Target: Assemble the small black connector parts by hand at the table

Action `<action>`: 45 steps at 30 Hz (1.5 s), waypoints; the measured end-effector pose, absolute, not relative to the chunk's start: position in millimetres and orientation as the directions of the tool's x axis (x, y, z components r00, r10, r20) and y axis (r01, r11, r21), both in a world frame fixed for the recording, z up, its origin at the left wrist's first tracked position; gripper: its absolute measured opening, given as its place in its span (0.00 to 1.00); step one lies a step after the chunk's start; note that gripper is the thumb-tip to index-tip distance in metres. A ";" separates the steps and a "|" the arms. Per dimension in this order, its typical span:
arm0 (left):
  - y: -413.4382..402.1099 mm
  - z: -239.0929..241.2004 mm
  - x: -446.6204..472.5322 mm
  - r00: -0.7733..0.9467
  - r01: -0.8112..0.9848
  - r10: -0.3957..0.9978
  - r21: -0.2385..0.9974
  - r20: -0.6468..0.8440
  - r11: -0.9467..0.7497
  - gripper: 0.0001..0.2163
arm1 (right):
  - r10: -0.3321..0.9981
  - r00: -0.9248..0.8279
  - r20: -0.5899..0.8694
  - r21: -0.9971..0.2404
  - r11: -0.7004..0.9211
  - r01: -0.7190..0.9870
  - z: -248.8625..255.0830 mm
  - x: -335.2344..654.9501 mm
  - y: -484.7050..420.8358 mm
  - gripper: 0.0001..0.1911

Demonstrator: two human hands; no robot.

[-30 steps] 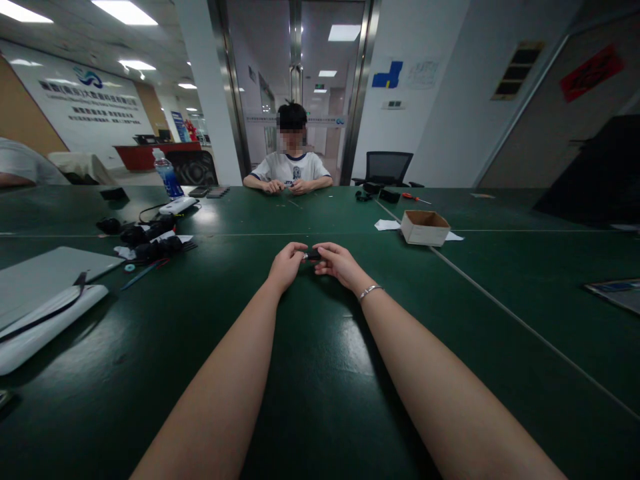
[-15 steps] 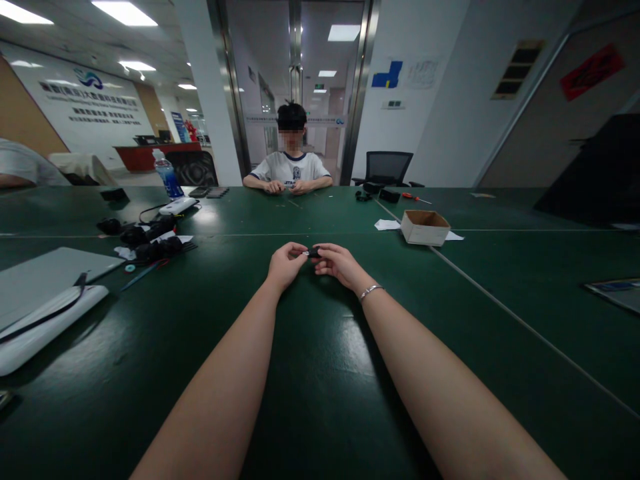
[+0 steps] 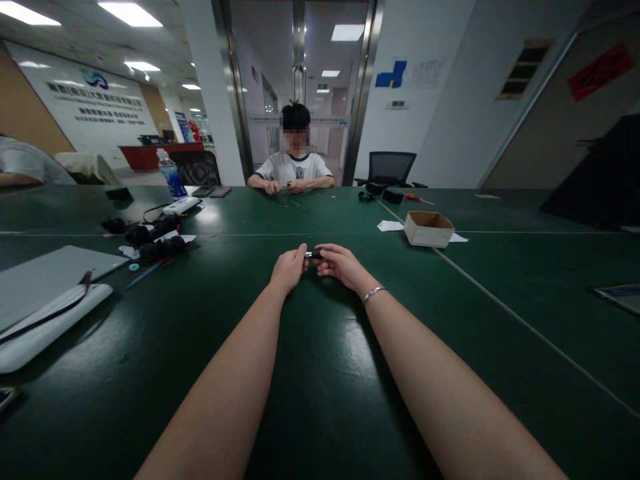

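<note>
A small black piece with a shiny silver end (image 3: 316, 254) is held between my two hands, just above the green table (image 3: 320, 373). My right hand (image 3: 343, 265) pinches its black part between thumb and fingertips, the other fingers curled below. At the silver end, my left hand (image 3: 290, 268) is closed with the thumb pointing up, and the fingers wrap the tip. The piece is too small for me to tell its exact kind, and its left tip is hidden by my left thumb.
An open cardboard box (image 3: 429, 230) stands right, beside white paper (image 3: 390, 226). Black parts (image 3: 160, 241), a grey laptop (image 3: 60, 273) and a white case (image 3: 55, 327) lie left. A bottle (image 3: 171, 175) stands behind them. Across the table sits a person (image 3: 295, 170) handling something small.
My left thumb has swung from lying along the piece to standing upright, and more of the silver end shows. My right hand keeps its pinch. The whole view has shifted slightly.
</note>
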State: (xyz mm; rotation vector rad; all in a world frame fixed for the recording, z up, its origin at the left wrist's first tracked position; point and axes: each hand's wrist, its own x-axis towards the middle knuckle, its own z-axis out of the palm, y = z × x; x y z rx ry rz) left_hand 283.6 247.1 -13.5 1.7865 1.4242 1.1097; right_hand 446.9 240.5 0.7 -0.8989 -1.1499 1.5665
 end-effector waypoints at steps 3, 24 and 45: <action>252.9 -18.7 282.7 0.139 0.419 0.957 0.861 0.254 -0.289 0.19 | 0.961 -0.276 -0.020 -0.959 -0.097 -0.267 0.7 447.4 240.4 0.09; 245.3 -13.4 284.7 0.069 0.565 0.961 0.783 0.269 -0.260 0.23 | 0.953 -0.300 0.035 -0.962 -0.049 -0.267 2.7 450.3 236.0 0.12; 238.5 -6.8 285.5 0.104 0.579 0.972 0.782 0.209 -0.230 0.30 | 0.972 -0.235 -0.032 -0.950 -0.102 -0.294 -1.6 446.2 242.1 0.06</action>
